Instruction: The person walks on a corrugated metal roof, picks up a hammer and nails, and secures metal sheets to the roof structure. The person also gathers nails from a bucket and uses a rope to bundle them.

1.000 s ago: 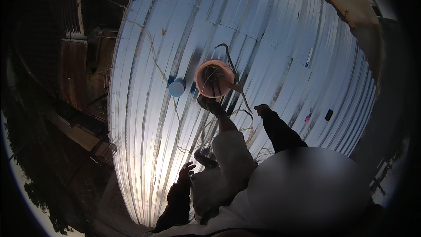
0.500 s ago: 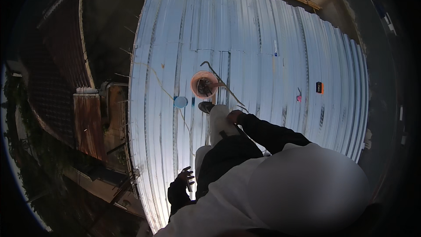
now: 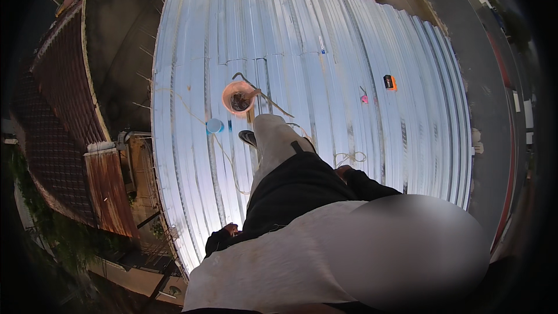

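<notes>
My left hand (image 3: pixel 232 228) hangs low at my left side, fingers curled, partly hidden by my clothing; its contents are unclear. By my right thigh, my right hand (image 3: pixel 343 172) shows only in part, fingers hidden. Ahead of my shoe (image 3: pixel 247 137) stands a pink bucket (image 3: pixel 228 97) with dark tools and a wooden piece inside. A long bent metal bar (image 3: pixel 276 104) lies beside it. A small light-blue container (image 3: pixel 214 127) stands left of my shoe, near a thin pale cord (image 3: pixel 226 151).
Corrugated metal roofing (image 3: pixel 372 139) is underfoot, ending at a left edge with protruding rods (image 3: pixel 145 104) above a lower rusty roof (image 3: pixel 110 192). At the right lie a black-and-orange box (image 3: pixel 389 81) and small pink item (image 3: pixel 364 99). A road (image 3: pixel 488 139) runs beyond.
My body is more upright, both arms have drawn in toward my sides and my right hand has dropped back from the bucket. The view has widened, showing more surroundings.
</notes>
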{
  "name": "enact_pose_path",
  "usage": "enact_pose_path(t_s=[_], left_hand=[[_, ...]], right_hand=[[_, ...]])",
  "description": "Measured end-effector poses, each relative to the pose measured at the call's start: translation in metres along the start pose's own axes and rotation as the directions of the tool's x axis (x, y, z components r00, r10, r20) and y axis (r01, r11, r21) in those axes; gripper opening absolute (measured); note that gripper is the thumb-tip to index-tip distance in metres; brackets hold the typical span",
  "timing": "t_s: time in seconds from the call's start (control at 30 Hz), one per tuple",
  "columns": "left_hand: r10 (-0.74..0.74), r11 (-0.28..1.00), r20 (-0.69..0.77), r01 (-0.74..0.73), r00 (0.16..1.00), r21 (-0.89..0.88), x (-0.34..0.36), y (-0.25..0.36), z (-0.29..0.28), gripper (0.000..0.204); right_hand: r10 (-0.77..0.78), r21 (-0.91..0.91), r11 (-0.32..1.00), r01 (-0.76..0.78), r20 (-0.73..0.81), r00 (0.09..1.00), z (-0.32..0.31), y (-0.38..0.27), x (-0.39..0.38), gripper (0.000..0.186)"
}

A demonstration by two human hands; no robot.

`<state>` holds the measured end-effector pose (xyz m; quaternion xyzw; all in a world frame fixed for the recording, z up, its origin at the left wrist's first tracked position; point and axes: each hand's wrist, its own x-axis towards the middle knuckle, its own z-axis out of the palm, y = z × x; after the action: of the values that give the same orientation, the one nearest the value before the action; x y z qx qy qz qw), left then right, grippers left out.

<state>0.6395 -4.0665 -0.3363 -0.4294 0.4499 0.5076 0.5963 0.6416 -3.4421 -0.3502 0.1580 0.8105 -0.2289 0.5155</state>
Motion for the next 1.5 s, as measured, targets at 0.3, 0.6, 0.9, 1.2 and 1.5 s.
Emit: enact_pose_path(t_s=[0.3,0.6,0.9,1.2,1.5], left_hand=[[0.121,0.992,0.118,-0.119,0.986,-0.030,0.023,0.091,0.056,0.047],[0.133,0.978,-0.062,-0.121,0.989,0.170,0.047,0.275,0.159,0.031],[0.535,0.347,0.244,-0.473,0.809,0.810,0.095,0.524,0.240,0.008],[0.394,0.744,-0.062,-0.278,0.917,0.608,0.141,0.649,0.237,0.030],[0.395,0.861,-0.100,-0.330,0.913,0.386,0.178,0.823,0.242,0.022]], right_hand=[[0.402,0.532,0.758,-0.377,0.074,0.912,-0.004,0.052,-0.019,0.036],[-0.445,-0.166,0.895,0.413,-0.391,0.806,-0.228,-0.004,0.122,0.021],[-0.149,0.562,0.809,0.173,-0.089,0.985,-0.452,0.108,0.237,0.018],[0.434,0.986,0.138,-0.099,0.030,0.901,-0.657,0.056,0.245,0.024],[0.118,0.966,0.190,0.175,-0.200,0.973,-0.755,-0.084,0.333,0.038]])
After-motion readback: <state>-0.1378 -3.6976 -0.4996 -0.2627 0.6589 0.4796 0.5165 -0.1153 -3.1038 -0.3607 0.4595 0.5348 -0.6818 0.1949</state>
